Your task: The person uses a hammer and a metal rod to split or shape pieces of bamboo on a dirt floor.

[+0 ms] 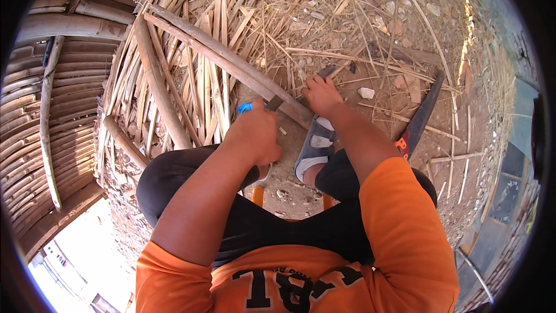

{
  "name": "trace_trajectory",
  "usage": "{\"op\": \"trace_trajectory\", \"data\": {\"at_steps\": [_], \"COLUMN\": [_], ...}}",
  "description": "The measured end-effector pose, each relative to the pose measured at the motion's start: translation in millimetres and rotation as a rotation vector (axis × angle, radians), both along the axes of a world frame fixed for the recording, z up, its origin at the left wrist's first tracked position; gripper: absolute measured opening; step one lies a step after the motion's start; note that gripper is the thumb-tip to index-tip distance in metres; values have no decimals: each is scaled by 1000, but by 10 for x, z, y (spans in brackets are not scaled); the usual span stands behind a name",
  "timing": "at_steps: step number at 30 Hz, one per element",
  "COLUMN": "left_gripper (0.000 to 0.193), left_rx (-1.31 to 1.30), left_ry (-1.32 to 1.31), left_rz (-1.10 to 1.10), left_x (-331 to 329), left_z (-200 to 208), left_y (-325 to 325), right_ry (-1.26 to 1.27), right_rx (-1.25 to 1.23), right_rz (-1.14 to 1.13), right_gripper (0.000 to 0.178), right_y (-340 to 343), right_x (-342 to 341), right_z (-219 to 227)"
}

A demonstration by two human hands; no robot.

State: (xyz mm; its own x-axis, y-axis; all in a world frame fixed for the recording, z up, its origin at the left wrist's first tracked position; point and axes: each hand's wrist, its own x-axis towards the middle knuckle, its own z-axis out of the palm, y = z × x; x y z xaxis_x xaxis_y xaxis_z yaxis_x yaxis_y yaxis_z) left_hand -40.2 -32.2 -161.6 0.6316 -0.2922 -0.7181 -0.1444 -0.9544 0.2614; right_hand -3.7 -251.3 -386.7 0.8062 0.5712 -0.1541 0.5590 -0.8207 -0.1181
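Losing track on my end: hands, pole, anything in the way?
Left hand gripping dark tool by bamboo pole. Right hand near pole's end, grip unclear. Sandal close to that end.

Grips a short, flat, dark blade (pixel 274 102) of dull, metal-looking finish in the left hand (pixel 255 132). Has a long, tan, split bamboo pole (pixel 229 64) just beyond that grip, woody and matt; farther left, pale, flat bamboo strips (pixel 200 95), dry and fibrous. Right of the grip, shows a grey sandal (pixel 318 139) with matt straps, then a long, dark, tapering saw blade (pixel 427 104) in matt metal. Below the grip, wears an orange shirt (pixel 272 255) of soft, matt cloth.
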Motion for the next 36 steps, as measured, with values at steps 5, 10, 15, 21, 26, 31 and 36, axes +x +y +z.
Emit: {"op": "trace_trajectory", "data": {"at_steps": [5,10,15,21,26,31,36], "left_gripper": [47,56,56,54,53,53,57], "left_rx": [-1,30,25,40,33,52,35], "left_ry": [19,12,16,13,19,40,55], "left_rz": [-24,-14,-17,-31,-24,-13,15], "left_x": [16,19,5,18,11,23,33], "left_z": [76,19,-10,19,-14,44,39], "left_y": [-37,-54,-2,-32,-13,-41,-19], "right_ry": [152,175,432,460,573,607,593], "right_rx": [-121,-44,-82,13,155,420,357], "right_rz": [77,-52,-102,-121,-132,-240,-356], "right_gripper": [21,22,22,17,14,19,15], "right_y": [124,66,111,126,70,-97,-121], "right_x": [261,138,238,402,509,452,260], "right_z": [239,40,201,10,-202,-347,-268]}}
